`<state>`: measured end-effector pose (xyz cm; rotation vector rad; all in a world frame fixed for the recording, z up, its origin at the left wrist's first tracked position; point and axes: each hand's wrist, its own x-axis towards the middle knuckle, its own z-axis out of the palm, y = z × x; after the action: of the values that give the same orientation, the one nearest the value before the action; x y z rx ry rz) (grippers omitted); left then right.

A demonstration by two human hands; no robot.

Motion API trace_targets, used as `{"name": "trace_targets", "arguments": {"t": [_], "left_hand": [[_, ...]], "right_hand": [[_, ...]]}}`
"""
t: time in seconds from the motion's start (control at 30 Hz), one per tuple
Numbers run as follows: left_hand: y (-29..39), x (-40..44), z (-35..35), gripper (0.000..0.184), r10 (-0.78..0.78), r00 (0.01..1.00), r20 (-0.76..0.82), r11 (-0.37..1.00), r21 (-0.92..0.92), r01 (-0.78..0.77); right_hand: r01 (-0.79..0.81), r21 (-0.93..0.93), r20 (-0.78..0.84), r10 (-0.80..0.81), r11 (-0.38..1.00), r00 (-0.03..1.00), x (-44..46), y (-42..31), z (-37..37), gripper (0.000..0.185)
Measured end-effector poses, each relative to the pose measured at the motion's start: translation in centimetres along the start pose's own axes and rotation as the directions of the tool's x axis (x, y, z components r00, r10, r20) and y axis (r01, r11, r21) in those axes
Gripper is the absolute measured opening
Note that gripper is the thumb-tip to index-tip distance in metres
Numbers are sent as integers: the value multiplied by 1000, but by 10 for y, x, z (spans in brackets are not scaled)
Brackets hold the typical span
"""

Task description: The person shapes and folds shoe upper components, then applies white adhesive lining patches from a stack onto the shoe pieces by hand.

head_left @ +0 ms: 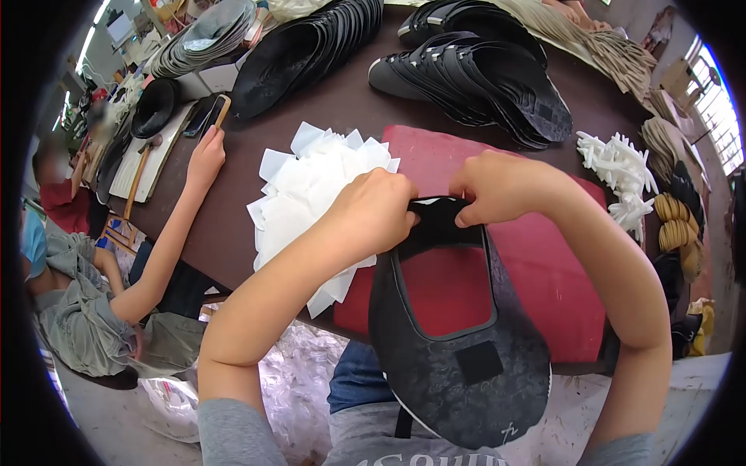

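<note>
A black shoe upper (458, 396) hangs toward me over the front edge of the table, its open collar showing the red mat (544, 287) through it. A small dark square marks its surface, with light writing near the toe. At its heel edge my left hand (378, 203) is closed, thumb and fingers pinching the left side. Opposite, my right hand (501, 185) pinches the same edge a short way to the right. A little white material shows between the two hands. Beside my left hand lies a pile of white pieces (291, 190) of thin sheet.
Stacked black shoe uppers (482, 78) and another nested stack (303, 58) stand at the back. White slender pieces (618, 167) lie at right, near beige bundles (614, 54). At left, a co-worker's hand (207, 155) holds a flat tan-edged object; a hammer (140, 175) lies beyond.
</note>
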<state>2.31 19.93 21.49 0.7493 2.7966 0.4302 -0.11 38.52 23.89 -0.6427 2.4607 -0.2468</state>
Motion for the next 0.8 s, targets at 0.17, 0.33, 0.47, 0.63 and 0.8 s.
{"name": "trace_targets", "arguments": {"t": [0.17, 0.33, 0.47, 0.63, 0.8], "left_hand": [[8, 8, -7, 23, 39, 998, 50, 996, 75, -43], [10, 27, -5, 31, 1, 962, 273, 990, 137, -40], [-7, 29, 0, 40, 158, 944, 288, 968, 143, -205], [-20, 11, -28, 58, 31, 919, 394, 445, -828, 340], [18, 5, -22, 68, 140, 940, 310, 252, -930, 269]], "right_hand": [[-157, -81, 17, 159, 984, 987, 0, -11, 5, 21], [-141, -97, 23, 144, 985, 989, 9, -7, 9, 17], [-195, 50, 77, 191, 980, 979, -7, -16, -2, 12], [70, -58, -373, -87, 996, 924, -65, -20, -15, 8], [323, -236, -646, -396, 916, 653, -108, -63, -6, 25]]}}
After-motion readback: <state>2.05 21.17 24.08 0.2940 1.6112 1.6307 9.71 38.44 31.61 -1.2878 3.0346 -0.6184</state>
